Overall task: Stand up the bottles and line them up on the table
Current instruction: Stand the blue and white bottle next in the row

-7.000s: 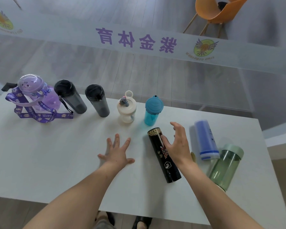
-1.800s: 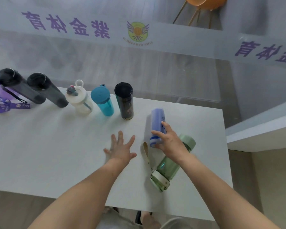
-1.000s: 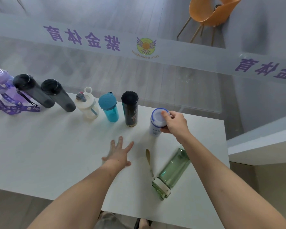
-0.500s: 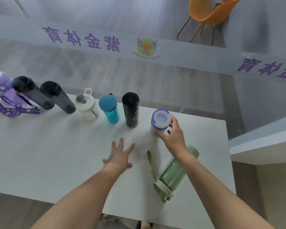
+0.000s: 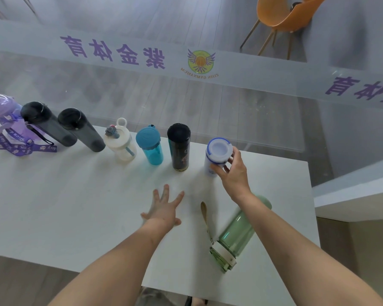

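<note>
Right hand grips the upright blue-capped bottle, hiding its lower side. Left hand lies spread flat, empty, on the counter. At five o'clock the green bottle lies partly under the forearm.

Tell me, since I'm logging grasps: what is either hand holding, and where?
The right hand grips the white-and-blue bottle near its top; the left hand holds nothing.

Eight bottles on the white table: seven upright in a row across the frame's middle, among them two dark grey bottles. One green bottle lies at lower right. One orange chair, upper right.
</note>
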The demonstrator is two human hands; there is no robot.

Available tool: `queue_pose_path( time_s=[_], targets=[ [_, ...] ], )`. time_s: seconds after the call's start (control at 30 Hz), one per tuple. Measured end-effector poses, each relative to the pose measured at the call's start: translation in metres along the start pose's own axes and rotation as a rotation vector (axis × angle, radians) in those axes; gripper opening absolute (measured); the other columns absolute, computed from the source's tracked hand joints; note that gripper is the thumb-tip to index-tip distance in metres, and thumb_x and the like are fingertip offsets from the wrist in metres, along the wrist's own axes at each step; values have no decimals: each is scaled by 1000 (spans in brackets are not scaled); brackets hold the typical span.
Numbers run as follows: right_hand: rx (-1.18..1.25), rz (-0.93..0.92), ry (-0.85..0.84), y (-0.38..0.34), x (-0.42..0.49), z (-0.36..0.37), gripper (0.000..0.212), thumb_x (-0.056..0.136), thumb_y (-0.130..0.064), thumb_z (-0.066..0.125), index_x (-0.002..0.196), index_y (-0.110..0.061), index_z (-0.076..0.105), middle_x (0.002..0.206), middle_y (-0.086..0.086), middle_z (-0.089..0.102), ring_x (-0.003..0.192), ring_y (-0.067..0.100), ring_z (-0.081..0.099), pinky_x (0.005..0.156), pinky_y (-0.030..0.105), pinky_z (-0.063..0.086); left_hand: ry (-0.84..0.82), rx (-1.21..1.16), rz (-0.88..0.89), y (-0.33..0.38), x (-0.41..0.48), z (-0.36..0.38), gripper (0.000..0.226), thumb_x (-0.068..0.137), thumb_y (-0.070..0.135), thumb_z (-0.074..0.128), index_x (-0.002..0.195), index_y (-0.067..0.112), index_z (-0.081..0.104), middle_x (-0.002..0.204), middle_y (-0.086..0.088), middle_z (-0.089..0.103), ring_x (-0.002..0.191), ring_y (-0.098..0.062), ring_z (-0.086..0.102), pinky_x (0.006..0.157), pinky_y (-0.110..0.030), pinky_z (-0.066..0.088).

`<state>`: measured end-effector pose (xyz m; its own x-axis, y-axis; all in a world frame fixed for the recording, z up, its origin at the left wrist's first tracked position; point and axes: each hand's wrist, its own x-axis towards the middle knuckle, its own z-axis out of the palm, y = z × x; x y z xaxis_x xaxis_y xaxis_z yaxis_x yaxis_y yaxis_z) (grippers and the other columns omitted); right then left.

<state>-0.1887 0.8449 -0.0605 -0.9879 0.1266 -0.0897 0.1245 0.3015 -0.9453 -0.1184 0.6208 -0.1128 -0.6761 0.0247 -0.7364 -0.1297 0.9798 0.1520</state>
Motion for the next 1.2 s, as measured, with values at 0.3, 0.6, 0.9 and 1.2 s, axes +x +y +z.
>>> queue_pose_path(
  time_s=[0.3, 0.6, 0.9, 1.2],
  targets=[
    [-26, -14, 13, -1, 6, 6, 70, 82, -23, 86, 139, -28, 46, 134, -6, 57, 122, 9, 58, 100, 43, 56, -1, 2, -5, 0, -1, -1, 105, 93, 37, 74, 153, 64, -7, 165, 7, -33, 153, -33, -27, 101, -84, 30],
    [-125, -47, 16, 6, 5, 5, 70, 82, -29, 84, 140, -29, 45, 131, -7, 56, 119, 18, 57, 97, 47, 55, 8, -10, 6, 0, -1, 1, 104, 94, 35, 74, 153, 64, -7, 165, 8, -33, 153, -32, -27, 101, -84, 30],
    [-140, -46, 14, 11, 0, 3, 70, 82, -30, 83, 140, -27, 44, 132, -6, 55, 119, 19, 57, 95, 48, 56, 13, -11, 11, -2, 1, 3, 105, 94, 37, 74, 152, 65, -8, 165, 9, -34, 153, -32, -27, 100, -85, 30],
    [-405, 117, -122, 15, -20, -24, 86, 86, -42, 80, 156, -16, 35, 155, 4, 45, 142, 22, 43, 117, 39, 37, 19, -35, 15, -3, 2, 4, 104, 93, 34, 75, 152, 66, -4, 165, 10, -32, 153, -31, -28, 101, -86, 27]
  ],
)
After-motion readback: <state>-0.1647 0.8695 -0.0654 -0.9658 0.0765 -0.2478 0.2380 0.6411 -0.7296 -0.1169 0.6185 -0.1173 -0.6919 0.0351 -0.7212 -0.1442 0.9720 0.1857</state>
